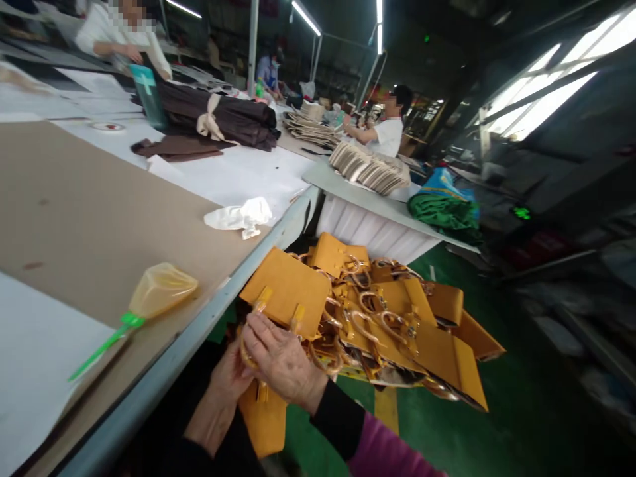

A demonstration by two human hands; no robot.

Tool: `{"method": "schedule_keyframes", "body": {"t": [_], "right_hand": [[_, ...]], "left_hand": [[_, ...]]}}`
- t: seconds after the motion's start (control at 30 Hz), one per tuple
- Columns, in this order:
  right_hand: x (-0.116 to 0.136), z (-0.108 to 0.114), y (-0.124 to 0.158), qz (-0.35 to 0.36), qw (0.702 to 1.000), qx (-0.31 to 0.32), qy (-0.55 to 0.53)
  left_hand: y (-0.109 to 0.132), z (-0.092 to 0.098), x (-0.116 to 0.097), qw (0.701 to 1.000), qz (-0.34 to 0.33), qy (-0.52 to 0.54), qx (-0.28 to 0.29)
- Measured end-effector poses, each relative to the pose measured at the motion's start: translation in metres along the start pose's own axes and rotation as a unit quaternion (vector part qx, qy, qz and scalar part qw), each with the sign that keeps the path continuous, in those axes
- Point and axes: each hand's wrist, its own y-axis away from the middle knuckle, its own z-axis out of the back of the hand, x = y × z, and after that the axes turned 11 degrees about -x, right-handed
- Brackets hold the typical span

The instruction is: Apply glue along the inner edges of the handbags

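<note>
A mustard-yellow handbag [285, 285] is in front of me, close to the table's edge, its flat panel facing up. My right hand [283, 358] is closed over one of its curved handles [247, 356], fingers bent around the top. From the other side my left hand [229, 374] grips the same handle, its fingertips mostly hidden behind the right hand. Below my hands hangs another mustard panel [263, 421] of the bag. Right beside it lies a heap of similar handbags [392, 311] with rounded handles that look wrapped in clear film.
The worktable [99, 179] on my left carries a glue bag with a green nozzle [163, 290], crumpled white plastic [243, 215], a teal bottle [149, 96] and a tied dark bundle [228, 119]. Stacked beige pieces [370, 169] and green sacking [442, 209] lie farther off. Several people work beyond.
</note>
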Motion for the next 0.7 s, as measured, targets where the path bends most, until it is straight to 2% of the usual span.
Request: {"method": "schedule_keyframes", "body": {"t": [0.1, 0.13, 0.23, 0.3, 0.4, 0.53, 0.63, 0.7], "right_hand": [[-0.002, 0.008, -0.002, -0.021, 1.000, -0.014, -0.002], [-0.002, 0.014, -0.001, -0.034, 0.999, -0.022, -0.003], [-0.007, 0.036, 0.013, -0.092, 0.994, -0.049, -0.029], [-0.019, 0.047, 0.034, -0.179, 0.980, -0.067, -0.048], [-0.056, 0.049, 0.086, -0.350, 0.934, -0.070, 0.010], [-0.123, 0.041, 0.170, -0.528, 0.845, 0.014, 0.080], [-0.169, 0.041, 0.220, -0.608, 0.780, 0.072, 0.126], [-0.194, 0.039, 0.240, -0.636, 0.752, 0.106, 0.138]], "left_hand": [[0.000, -0.008, -0.004, 0.997, 0.021, -0.017, -0.075], [0.001, -0.010, -0.004, 0.996, 0.025, -0.024, -0.082], [0.002, -0.013, -0.005, 0.997, 0.012, -0.054, -0.046], [0.004, -0.014, -0.005, 0.996, -0.012, -0.075, -0.035], [0.007, -0.015, -0.006, 0.993, -0.027, -0.099, -0.065], [0.008, -0.015, -0.007, 0.992, -0.020, -0.104, -0.068], [-0.002, -0.007, -0.008, 0.994, -0.003, -0.091, -0.060], [-0.011, 0.001, -0.010, 0.996, 0.037, -0.071, -0.025]]}}
